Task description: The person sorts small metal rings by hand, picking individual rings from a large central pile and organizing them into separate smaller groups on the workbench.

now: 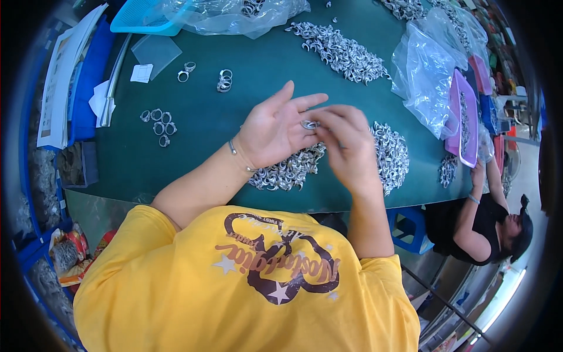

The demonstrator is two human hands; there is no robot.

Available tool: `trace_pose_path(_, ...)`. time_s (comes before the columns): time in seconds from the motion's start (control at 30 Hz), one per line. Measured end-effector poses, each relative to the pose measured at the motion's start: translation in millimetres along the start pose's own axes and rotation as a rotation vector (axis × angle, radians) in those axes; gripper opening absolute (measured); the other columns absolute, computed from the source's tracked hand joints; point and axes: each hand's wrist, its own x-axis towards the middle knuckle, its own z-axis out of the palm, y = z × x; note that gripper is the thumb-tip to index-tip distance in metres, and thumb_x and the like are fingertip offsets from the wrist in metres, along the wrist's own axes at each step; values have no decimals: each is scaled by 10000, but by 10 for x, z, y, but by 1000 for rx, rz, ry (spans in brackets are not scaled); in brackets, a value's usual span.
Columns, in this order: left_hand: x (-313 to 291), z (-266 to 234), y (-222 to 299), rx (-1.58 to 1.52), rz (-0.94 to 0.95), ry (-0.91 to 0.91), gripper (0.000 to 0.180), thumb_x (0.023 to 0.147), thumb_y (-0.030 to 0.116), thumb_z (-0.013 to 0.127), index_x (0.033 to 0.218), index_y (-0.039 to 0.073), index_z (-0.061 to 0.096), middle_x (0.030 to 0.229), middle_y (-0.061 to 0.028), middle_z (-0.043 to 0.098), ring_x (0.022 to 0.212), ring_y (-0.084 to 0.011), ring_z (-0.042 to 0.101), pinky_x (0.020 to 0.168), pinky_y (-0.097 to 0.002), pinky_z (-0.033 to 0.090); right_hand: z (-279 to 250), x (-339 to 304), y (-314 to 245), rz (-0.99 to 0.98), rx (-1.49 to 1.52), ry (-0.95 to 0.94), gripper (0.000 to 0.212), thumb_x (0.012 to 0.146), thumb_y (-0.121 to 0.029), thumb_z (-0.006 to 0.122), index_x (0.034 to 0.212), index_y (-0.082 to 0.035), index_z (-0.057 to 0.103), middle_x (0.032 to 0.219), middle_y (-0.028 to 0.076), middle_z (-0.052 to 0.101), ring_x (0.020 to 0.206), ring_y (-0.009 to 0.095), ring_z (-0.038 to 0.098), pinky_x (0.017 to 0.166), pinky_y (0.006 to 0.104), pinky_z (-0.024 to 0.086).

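My left hand (pixel 268 130) is held palm up over the table with its fingers stretched out. A small silver metal ring (pixel 309 124) lies against its fingers. My right hand (pixel 347 141) reaches across from the right, and its thumb and fingertips close at the ring, partly covering the left fingertips. Below the hands is a pile of small crescent-shaped silver metal pieces (pixel 288 171). A second pile (pixel 391 157) lies just right of my right hand. Several silver rings (pixel 158 127) sit in a group at the left, with more rings (pixel 224 81) farther back.
The green table (pixel 205 141) also bears a long pile of metal pieces (pixel 340 51), clear plastic bags (pixel 428 76), a blue basket (pixel 143 17) and a pink basket (pixel 466 117). A co-worker (pixel 481 229) in black reaches to the pink basket, beside a blue stool (pixel 410 229).
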Motion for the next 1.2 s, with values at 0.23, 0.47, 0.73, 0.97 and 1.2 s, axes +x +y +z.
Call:
trace_pose_path(0.23,-9,17,-37,-31,5,114,723,999,518,331,1418,-71,286,1332,-219,480,1196,-292,515,1041,-415,392,16,2,13,148,70,-4,153,751,45,666,893,-13,660,883,130,635,792,311,614,711,368,506)
trace_pose_path(0.47,10,202,-35,200,33,374,739,995,526,323,1411,-83,293,1399,-259,411,1300,-346,432,1105,-443,328,-79,-45,132,364,36,142,99,849,39,607,921,2,663,871,144,644,773,277,638,676,333,508)
trace_pose_path(0.73,9,139,-45,183,-10,323,751,996,519,322,1424,-94,254,1462,-292,310,1352,-385,354,1139,-468,263,-13,-162,132,167,-63,89,99,774,21,665,868,-9,656,856,148,638,791,328,623,707,380,510)
trace_pose_path(0.97,22,165,-18,149,36,236,757,1001,505,322,1424,-117,236,1500,-334,185,1423,-423,185,1153,-487,227,-764,-571,581,570,-464,166,54,816,-30,641,855,-1,665,852,168,653,795,348,630,718,391,501)
trace_pose_path(1.2,15,185,-33,190,27,268,737,1001,507,313,1431,-88,250,1514,-299,199,1424,-399,207,1153,-473,234,-494,-296,226,403,-170,201,67,803,1,655,867,16,670,863,151,642,789,317,626,695,370,505)
